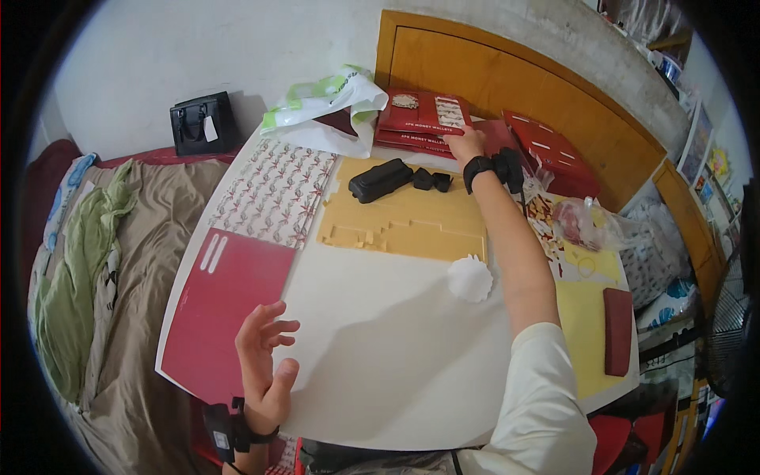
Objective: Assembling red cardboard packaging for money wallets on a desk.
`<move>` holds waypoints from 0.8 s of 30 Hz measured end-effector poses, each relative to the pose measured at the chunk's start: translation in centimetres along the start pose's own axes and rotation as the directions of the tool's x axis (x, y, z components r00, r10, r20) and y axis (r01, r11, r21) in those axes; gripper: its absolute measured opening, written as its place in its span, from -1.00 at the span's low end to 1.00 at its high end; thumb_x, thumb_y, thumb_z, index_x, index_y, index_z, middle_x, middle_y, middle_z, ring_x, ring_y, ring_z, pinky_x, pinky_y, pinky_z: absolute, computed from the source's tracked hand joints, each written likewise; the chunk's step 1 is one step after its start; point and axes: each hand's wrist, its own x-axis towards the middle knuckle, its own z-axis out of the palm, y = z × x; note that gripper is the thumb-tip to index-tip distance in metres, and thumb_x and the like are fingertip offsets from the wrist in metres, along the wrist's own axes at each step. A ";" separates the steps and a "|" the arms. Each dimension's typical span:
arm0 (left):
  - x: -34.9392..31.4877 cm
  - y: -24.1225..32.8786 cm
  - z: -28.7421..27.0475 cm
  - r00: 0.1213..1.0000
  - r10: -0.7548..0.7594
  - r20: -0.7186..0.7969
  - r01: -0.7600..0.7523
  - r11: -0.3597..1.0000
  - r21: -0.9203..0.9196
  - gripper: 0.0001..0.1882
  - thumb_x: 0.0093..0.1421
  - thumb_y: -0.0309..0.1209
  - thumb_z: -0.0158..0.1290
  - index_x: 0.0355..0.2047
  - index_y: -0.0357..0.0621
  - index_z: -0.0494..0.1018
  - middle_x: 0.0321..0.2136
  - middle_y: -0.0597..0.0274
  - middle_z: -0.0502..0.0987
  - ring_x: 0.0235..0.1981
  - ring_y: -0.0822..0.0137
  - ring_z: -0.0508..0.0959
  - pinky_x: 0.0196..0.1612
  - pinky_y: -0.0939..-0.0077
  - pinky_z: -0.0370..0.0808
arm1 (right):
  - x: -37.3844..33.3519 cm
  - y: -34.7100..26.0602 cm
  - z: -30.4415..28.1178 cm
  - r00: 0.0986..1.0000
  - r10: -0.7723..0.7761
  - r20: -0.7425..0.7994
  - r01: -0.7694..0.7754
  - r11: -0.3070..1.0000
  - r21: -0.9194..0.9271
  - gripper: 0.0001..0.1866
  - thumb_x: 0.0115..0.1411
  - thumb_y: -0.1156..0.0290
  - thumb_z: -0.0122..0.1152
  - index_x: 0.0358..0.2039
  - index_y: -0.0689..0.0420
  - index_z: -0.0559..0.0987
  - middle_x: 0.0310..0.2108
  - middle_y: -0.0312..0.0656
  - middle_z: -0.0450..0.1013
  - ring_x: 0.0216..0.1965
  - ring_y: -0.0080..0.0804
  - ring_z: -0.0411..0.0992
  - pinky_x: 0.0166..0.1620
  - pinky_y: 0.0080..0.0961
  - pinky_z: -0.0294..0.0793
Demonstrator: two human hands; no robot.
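At the far side of the table, my right hand (pixel 465 145) is at the right edge of a stack of flat red packets. Its fingers are closed on the corner of the top red packet (pixel 419 112), which has a pale patterned panel; part of the grip is hidden. My left hand (pixel 265 360) is raised at the near left, over the edge of a plain red sheet (pixel 229 289). Its fingers are apart and slightly curled, with nothing in them. Both wrists wear black straps with small devices.
A black case (pixel 381 180) and small black pieces (pixel 432 180) lie on a tan sheet (pixel 435 229). Around them are a patterned sheet (pixel 269 190), a white scalloped paper (pixel 470 279), a plastic bag (pixel 332 103), more red packets (pixel 550 154) and a dark red block (pixel 617 331).
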 end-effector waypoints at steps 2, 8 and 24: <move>-0.3 -0.3 -0.6 0.999 -0.037 -0.006 0.037 0.999 -0.033 -0.31 0.17 -0.31 0.00 0.23 -0.23 -0.03 0.12 -0.07 0.23 -0.02 0.17 0.41 -0.03 0.32 0.35 | -1.2 -1.6 1.2 0.995 0.052 0.090 -0.044 0.995 -0.091 -0.31 -0.07 0.11 0.30 0.04 0.26 0.42 0.19 0.24 0.07 0.17 0.17 0.15 0.20 -0.25 0.19; 0.2 0.5 0.5 0.998 -0.036 0.052 0.040 0.997 -0.063 -0.27 0.18 -0.28 0.01 0.26 -0.22 -0.07 0.14 -0.09 0.21 -0.01 0.17 0.41 -0.02 0.32 0.33 | 3.1 1.6 -1.7 0.942 0.130 0.310 -0.146 0.989 0.030 -0.48 0.03 0.23 0.30 -0.03 0.25 0.49 0.22 0.08 0.14 0.17 -0.11 0.22 0.11 -0.36 0.30; 0.1 0.7 0.2 0.996 -0.088 0.008 0.088 0.996 -0.023 -0.20 0.17 -0.21 0.00 0.31 -0.13 -0.15 0.13 -0.03 0.23 -0.04 0.22 0.42 -0.03 0.37 0.32 | -7.2 -5.9 2.8 0.858 -0.249 0.449 0.446 0.794 -0.413 -0.51 0.03 0.34 0.02 0.03 -0.27 0.50 0.27 -0.15 0.13 0.28 -0.13 0.07 0.24 -0.01 0.05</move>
